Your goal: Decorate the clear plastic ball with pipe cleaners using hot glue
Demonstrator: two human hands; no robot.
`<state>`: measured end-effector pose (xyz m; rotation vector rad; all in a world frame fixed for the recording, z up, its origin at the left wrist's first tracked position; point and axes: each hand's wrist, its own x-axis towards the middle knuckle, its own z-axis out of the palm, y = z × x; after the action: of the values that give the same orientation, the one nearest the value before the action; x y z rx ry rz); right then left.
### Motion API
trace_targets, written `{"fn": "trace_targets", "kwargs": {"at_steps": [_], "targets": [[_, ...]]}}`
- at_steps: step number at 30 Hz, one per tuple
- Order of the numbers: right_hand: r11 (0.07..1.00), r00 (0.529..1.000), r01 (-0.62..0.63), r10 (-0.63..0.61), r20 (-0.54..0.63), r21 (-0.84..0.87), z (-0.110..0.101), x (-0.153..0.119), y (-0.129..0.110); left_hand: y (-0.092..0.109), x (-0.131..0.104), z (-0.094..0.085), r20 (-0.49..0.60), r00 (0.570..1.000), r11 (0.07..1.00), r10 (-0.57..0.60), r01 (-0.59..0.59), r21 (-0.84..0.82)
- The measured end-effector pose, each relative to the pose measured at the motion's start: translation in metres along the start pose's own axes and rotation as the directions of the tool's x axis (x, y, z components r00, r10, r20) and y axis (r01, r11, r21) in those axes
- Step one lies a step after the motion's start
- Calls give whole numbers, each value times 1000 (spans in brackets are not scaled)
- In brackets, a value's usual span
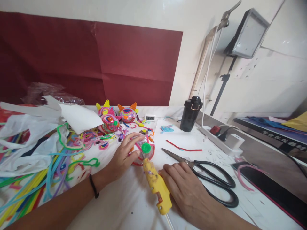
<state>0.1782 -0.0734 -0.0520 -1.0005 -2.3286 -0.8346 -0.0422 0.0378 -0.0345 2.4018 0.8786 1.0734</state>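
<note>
My left hand (pixel 124 156) grips a small round craft piece (pixel 144 150) wrapped in pink and red pipe cleaner with a green circle on top, holding it on the white table (pixel 124 201). A yellow hot glue gun (pixel 157 187) lies in front of me with its nozzle against that piece. My right hand (pixel 185 188) rests flat on the table beside the gun, touching its side, fingers loosely together. A black band sits on my left wrist.
Large black-handled scissors (pixel 211 175) lie right of my right hand. Loose pipe cleaners (pixel 35 182) and plastic bags pile up at left. Finished colourful ornaments (pixel 115 118), a small clock (pixel 150 118), a black cup (pixel 191 114), a power strip (pixel 222 137) and a red strand (pixel 183 148) stand behind.
</note>
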Motion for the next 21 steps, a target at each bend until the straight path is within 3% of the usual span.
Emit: {"fn": "trace_targets", "kwargs": {"at_steps": [21], "targets": [[999,999,-18,17,-28,-32,-1,0,-1,1,-1,0,0,999,999,-41,41,6]]}}
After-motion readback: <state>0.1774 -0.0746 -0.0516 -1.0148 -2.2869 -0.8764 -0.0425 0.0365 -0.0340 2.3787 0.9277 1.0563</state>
